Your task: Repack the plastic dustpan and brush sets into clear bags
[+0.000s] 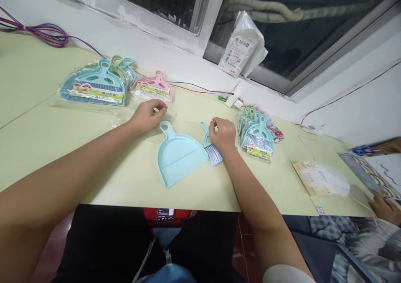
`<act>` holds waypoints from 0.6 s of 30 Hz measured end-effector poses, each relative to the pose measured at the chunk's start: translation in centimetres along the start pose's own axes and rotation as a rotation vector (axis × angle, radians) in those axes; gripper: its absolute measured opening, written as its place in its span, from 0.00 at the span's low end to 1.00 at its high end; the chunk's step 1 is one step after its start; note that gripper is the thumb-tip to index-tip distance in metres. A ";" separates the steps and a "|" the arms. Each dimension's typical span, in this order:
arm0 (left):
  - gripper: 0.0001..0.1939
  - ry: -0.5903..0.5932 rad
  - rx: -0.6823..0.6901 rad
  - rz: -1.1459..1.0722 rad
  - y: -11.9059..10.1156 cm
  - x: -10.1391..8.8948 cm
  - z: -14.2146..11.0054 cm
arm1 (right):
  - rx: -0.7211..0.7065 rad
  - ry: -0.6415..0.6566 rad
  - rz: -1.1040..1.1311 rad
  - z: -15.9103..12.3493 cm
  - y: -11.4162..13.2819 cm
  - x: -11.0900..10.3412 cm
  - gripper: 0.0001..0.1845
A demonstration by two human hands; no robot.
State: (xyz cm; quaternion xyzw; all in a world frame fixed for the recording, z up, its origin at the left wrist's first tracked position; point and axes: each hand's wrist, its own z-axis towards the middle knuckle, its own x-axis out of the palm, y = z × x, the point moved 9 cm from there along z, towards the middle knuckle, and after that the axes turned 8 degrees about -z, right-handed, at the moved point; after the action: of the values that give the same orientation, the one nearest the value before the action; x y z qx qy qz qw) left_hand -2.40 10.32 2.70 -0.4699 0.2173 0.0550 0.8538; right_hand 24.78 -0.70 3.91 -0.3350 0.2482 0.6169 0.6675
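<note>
A light blue dustpan [180, 155] lies flat on the table, its ring handle pointing away from me. My left hand [150, 115] is just above and left of that handle, fingers curled towards the thumb; whatever they hold, if anything, cannot be made out. Crumpled clear plastic [120, 118] lies beside and under this hand. To the right of the dustpan is a small light blue brush [214, 154] with grey-blue bristles. Partly covering the brush, my right hand [224, 133] has its fingers bent in to the thumb, and their contents are hidden.
Bagged dustpan sets, blue and green [94, 87] and pink [153, 87], lie at the back left. Another bagged stack [258, 137] sits right of my right hand. Wires [46, 34] run along the wall. A white packet [322, 178] and another person's hand [387, 208] are at the right.
</note>
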 end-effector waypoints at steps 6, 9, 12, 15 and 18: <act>0.15 0.044 -0.019 -0.056 0.2 0.3 -0.1 | 0.003 0.013 0.004 0.0 0.0 -0.1 0.14; 0.14 0.043 -0.030 -0.058 0.4 0.3 -0.2 | 0.021 0.052 0.016 0.0 0.0 -0.1 0.15; 0.14 0.023 -0.047 -0.045 0.6 0.1 -0.2 | 0.036 0.089 0.023 0.0 0.1 0.0 0.15; 0.15 0.010 -0.074 -0.042 0.8 -0.1 -0.2 | 0.042 0.097 0.030 0.0 0.3 -0.1 0.16; 0.15 0.019 -0.083 -0.050 0.9 0.0 -0.2 | 0.043 0.098 0.033 0.0 0.4 -0.2 0.16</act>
State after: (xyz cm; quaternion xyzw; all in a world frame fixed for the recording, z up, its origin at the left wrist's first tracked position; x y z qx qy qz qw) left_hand -2.75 10.69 1.91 -0.5107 0.2112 0.0380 0.8325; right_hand 24.37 -0.83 4.04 -0.3462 0.2995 0.6053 0.6512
